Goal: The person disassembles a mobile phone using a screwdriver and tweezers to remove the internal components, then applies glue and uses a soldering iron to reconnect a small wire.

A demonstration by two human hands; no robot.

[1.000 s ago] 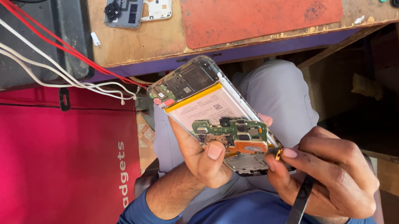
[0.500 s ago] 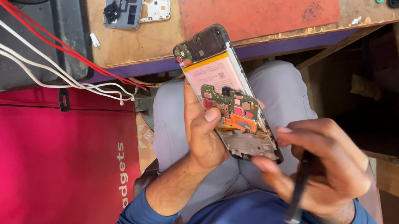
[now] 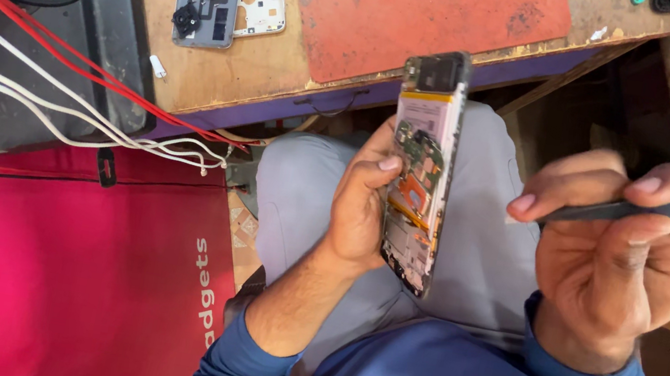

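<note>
Metal tweezers, one, pinched in right hand grip; left hand grip clasps one opened phone.

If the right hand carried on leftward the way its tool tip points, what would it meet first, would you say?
Probably the opened phone held edge-on in the left hand; the gap between it and the right hand looks free, though depth is unclear.

Soft, even daylight is filling the frame, casting only faint shadows. The right edge is sinking into dimness. The metal tool at the upper right is smearing with motion blur; elsewhere focus is holding sharp.
</note>
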